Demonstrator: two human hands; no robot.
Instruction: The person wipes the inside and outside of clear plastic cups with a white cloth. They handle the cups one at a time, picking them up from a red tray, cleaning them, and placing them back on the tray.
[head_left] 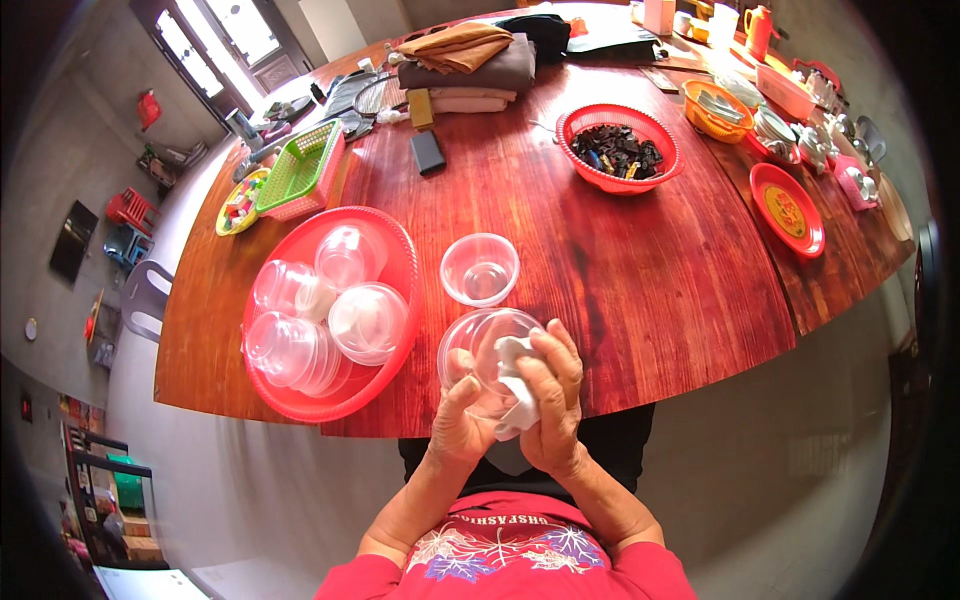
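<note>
Above the table's near edge, my left hand (462,415) grips a clear round plastic lid or shallow bowl (478,338); which of the two I cannot tell. My right hand (555,395) pinches a white cloth (516,395) against its right side. Just beyond, a clear plastic bowl (480,270) stands upright on the table. To the left lies a big round red tray (398,240) bearing several clear plastic bowls (368,322), some stacked and tipped on their sides. Part of the held piece is hidden behind my fingers.
The glossy wooden table (640,300) also carries a red basket (672,150) of dark wrapped pieces, a black phone (428,152), a green basket (305,165), folded cloths (470,60), a red plate (812,235) and an orange basket (715,125) at the right.
</note>
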